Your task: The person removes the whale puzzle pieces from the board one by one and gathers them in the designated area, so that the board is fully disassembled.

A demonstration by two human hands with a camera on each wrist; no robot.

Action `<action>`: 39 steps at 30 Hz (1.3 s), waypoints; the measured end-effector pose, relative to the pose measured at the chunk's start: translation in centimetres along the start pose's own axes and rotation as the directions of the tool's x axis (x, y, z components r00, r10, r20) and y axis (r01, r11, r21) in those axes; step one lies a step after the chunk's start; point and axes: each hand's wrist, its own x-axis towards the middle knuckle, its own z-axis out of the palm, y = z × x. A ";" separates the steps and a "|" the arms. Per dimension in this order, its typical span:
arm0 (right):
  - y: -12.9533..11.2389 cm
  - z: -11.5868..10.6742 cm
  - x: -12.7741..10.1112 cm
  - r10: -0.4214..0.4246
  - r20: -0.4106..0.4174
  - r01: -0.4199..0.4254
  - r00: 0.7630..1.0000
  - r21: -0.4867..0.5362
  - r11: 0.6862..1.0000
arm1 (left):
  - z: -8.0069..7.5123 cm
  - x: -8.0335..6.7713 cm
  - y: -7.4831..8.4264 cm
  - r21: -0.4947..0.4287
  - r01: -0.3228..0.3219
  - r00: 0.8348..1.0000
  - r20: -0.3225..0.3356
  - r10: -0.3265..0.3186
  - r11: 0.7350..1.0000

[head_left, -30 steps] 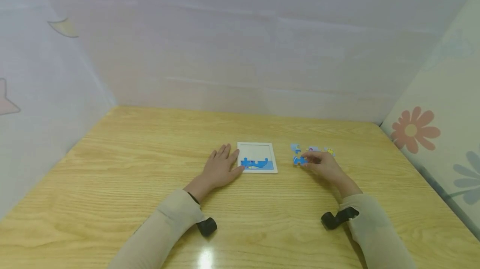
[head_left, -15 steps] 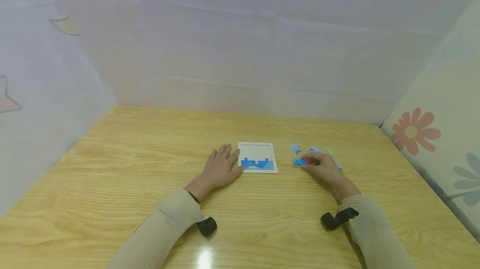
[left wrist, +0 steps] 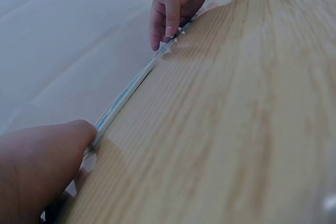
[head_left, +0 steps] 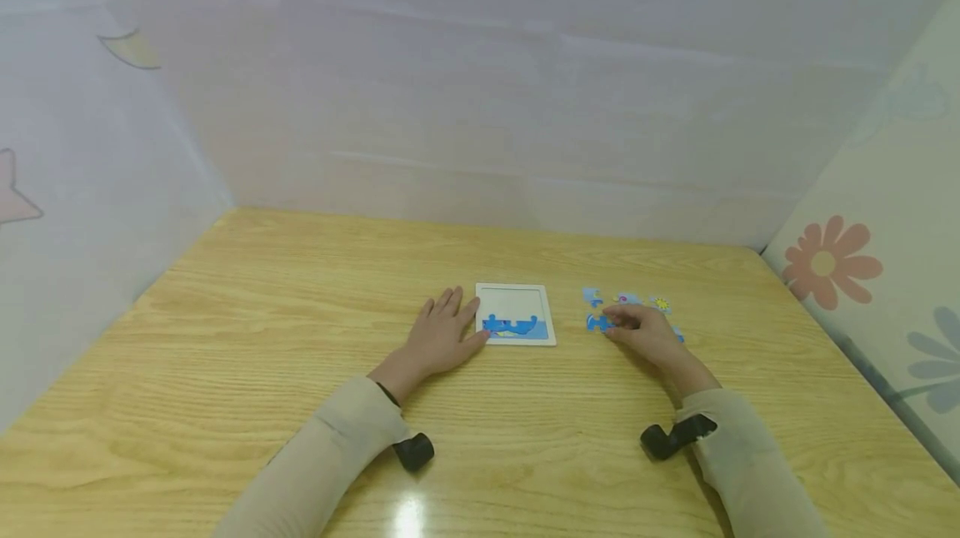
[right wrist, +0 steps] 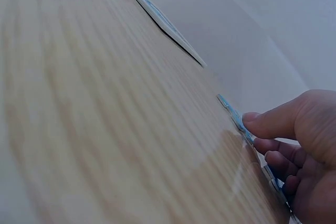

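The right hand (head_left: 647,333) lies low on the table (head_left: 300,371), fingers curled, with thumb and fingertips on a blue piece (head_left: 597,322) that lies flat on the wood at the hand's left edge. In the right wrist view the thumb (right wrist: 268,121) presses down on the thin edge of the piece (right wrist: 234,117); it seems to be pinning or sliding the piece, since it has not left the table. Whether the fingers have got under it I cannot tell.

The left hand (head_left: 442,338) rests flat and spread, palm down, just left of the tray (head_left: 515,291). Its thumb tip touches the tray's near left corner, seen up close in the left wrist view, where the thumb (left wrist: 47,156) butts against the tray (left wrist: 126,95) edge. That looks like a bracing hold, keeping the tray from sliding when a piece is pushed in.

Inside the tray, a row of blue pieces (head_left: 510,325) already fills the side nearest the person; the part beyond them is bare white.

Beyond the right hand, further from the person, loose pieces lie close together: a pale blue one (head_left: 592,296) to the left, one with pink (head_left: 627,298) in the middle, one with a yellow flower (head_left: 661,303) to the right. Another bit of blue (head_left: 678,335) peeks out at the hand's right side. All are spread face up within easy reach of that hand, well apart from the tray.

Both sleeves (head_left: 337,438) are beige, each with a black wrist camera (head_left: 414,451).
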 end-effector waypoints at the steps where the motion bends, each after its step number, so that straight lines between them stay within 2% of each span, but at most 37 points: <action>1: 0.0 0.0 0.0 0.001 -0.001 -0.001 1.000 -0.001 1.000 | 0.0 0.0 0.0 0.001 0.000 1.000 0.000 0.000 1.000; 9: 0.0 -0.1 -0.1 0.013 0.016 -0.014 1.000 0.057 0.998 | 0.0 -0.1 0.0 0.004 -0.001 1.000 0.002 0.001 1.000; 13: 0.0 -0.1 -0.3 0.016 -0.001 -0.016 1.000 0.082 0.996 | 0.0 0.0 0.0 0.004 -0.003 1.000 0.006 0.003 1.000; 20: -1.2 -0.1 -0.4 -0.032 -0.164 0.041 0.986 0.053 0.998 | -0.1 -0.1 0.0 -0.003 -0.002 1.000 0.004 0.002 1.000; 22: -1.6 0.0 -0.4 -0.037 -0.172 0.048 0.984 0.058 0.997 | -0.1 0.0 0.0 -0.012 -0.003 1.000 -0.005 0.003 1.000; 28: -3.0 0.3 -0.2 -0.055 -0.103 0.061 0.993 0.059 0.996 | 0.1 0.2 0.0 -0.027 -0.054 0.998 -0.021 0.053 0.998; 33: -4.1 1.1 0.4 -0.129 -0.044 0.132 0.991 0.072 0.989 | 0.0 0.0 0.4 -0.051 -0.073 0.997 -0.027 0.072 0.996; 39: -5.5 2.8 0.9 -0.148 0.044 0.143 0.988 0.098 0.985 | 0.2 -0.1 1.4 -0.060 -0.102 0.995 0.001 0.102 0.993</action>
